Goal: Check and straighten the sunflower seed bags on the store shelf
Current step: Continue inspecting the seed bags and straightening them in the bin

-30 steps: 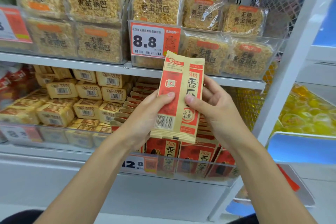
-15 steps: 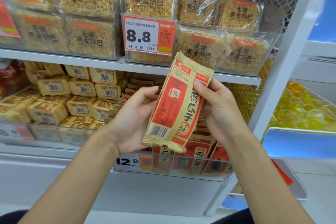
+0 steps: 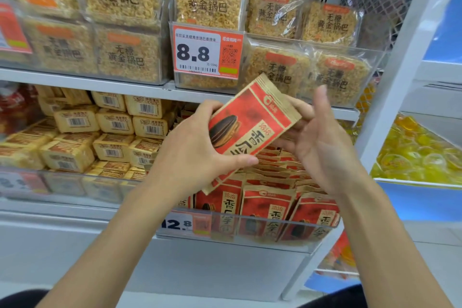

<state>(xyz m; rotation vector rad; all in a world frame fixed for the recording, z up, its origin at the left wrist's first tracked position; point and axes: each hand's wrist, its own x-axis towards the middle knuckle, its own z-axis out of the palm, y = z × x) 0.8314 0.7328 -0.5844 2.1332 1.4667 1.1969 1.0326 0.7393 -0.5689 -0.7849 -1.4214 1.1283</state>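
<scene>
Left hand (image 3: 197,155) has hold of one sunflower seed bag (image 3: 250,127): the thumb lies across the lower front of the pack and the fingers curl round behind it. The bag is up in the air in front of the shelves, tilted, with its top corner leaning up to the right. Its red face with the big dark seed picture is turned toward the person. The right hand (image 3: 322,147) is just beside the bag's right edge, released, palm turned in toward it and fingers loosely spread. It is blurred, and from here I cannot tell whether its fingertips touch the back of the pack.

Below the held bag, the rest of the seed bags (image 3: 267,207) stand in rows on the lower shelf, upright at the front and lying more flatly further back. A clear plastic front rail (image 3: 275,240) keeps them in, and a price label reading 12.8 (image 3: 177,224) is fixed at its left end. Left of them on the same level, tan packets (image 3: 115,120) with barcodes are stacked in a heap.

On the upper shelf (image 3: 75,82), clear packs of golden rice crust (image 3: 207,2) are stacked two high, with an 8.8 price tag (image 3: 200,54) on the front of the middle bin. A white upright post (image 3: 405,77) runs down the right side, and beyond it a tray holds glossy yellow sweets (image 3: 420,155).
</scene>
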